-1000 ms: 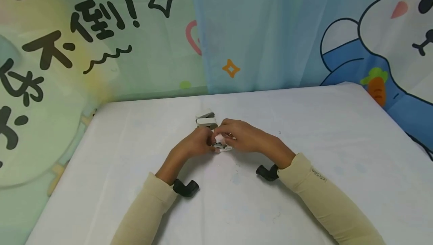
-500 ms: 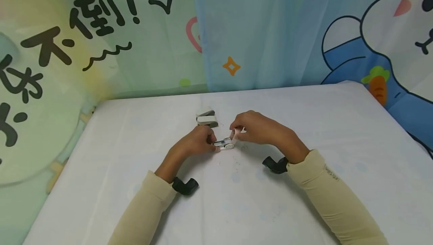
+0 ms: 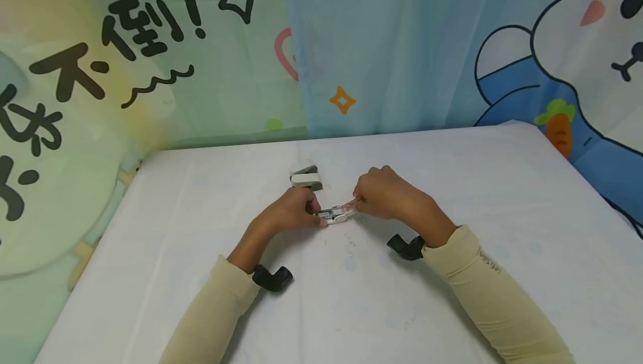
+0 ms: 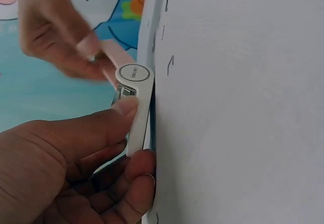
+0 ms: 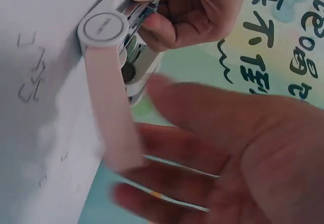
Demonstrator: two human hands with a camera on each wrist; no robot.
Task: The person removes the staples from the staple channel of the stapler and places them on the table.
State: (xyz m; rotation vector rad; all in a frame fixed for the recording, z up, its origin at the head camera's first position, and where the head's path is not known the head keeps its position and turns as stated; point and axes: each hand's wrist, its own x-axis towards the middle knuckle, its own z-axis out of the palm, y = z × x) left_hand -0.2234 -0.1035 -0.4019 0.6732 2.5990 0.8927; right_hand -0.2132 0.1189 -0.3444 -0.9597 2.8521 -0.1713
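Note:
A white-and-pink stapler (image 4: 143, 100) is spread apart at its round hinge. Its pink top cover (image 5: 109, 97) is swung back from the white base, and the metal inside shows. My left hand (image 3: 291, 209) pinches the base between thumb and fingers. My right hand (image 3: 389, 192) is at the free end of the cover; in the right wrist view its fingers (image 5: 177, 148) are blurred and extend behind the cover, with the thumb apart from it. Directly beyond my left hand sit two grey-white staplers (image 3: 305, 178), one behind the other.
Several loose staples (image 5: 30, 90) are scattered on the white tabletop (image 3: 326, 297) near the stapler. A printed cloth backdrop (image 3: 392, 46) rises behind the table's far edge. Black wrist mounts (image 3: 272, 279) sit at both cuffs.
The right hand has moved to the right, away from the left hand, swinging the pink cover back until it lies nearly in line with the base. The left hand has barely moved.

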